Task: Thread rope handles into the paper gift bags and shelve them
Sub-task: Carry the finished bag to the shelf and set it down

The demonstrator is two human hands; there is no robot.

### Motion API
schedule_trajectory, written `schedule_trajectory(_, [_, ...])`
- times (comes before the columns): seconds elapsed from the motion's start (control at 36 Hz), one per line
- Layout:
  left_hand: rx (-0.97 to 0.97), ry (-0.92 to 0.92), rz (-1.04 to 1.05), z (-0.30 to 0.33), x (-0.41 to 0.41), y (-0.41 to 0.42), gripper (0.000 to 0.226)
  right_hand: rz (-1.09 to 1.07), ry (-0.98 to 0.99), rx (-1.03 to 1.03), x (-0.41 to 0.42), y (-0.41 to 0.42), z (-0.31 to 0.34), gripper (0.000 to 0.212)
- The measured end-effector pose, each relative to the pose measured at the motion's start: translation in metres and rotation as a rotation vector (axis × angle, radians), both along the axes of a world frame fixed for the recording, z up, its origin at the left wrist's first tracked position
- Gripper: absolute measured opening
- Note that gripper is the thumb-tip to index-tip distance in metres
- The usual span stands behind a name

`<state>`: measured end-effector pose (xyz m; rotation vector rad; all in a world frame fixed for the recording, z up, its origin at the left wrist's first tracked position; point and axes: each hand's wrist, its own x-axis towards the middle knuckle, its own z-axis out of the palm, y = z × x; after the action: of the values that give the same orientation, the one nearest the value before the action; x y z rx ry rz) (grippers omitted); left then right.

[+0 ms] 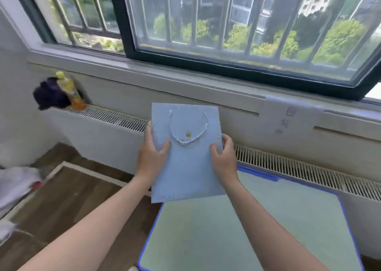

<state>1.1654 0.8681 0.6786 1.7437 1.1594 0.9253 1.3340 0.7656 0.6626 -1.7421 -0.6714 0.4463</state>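
A flat light-blue paper gift bag (187, 167) with a small gold crown print is held up in front of me, above the far edge of a small table. A white-and-blue twisted rope handle (186, 139) hangs in a loop down its front face from two holes near the top. My left hand (153, 153) grips the bag's left edge, thumb on the front. My right hand (223, 155) grips the right edge the same way.
A pale green table with a blue rim (299, 219) stands below the bag. A white radiator (103, 126) runs along the wall under a barred window (226, 33). A dark cloth and a yellow bottle (68, 89) sit on its left end. White bags (14, 186) lie at left.
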Motion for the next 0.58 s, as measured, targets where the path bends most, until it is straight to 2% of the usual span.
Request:
schedule_trajectory(0.14, [0.019, -0.007, 0.158, 0.012, -0.075, 0.026, 0.075, 0.226, -0.152, -0.05, -0.056, 0.051, 0.01, 0.056])
schedule_trajectory(0.47, [0.059, -0.125, 0.454, 0.025, -0.263, 0.12, 0.073, 0.569, -0.243, 0.018, -0.229, 0.207, 0.037, 0.06])
schedule_trajectory(0.58, [0.087, -0.114, 0.572, 0.037, -0.32, 0.153, 0.072, 0.646, -0.281, 0.042, -0.288, 0.261, 0.046, 0.061])
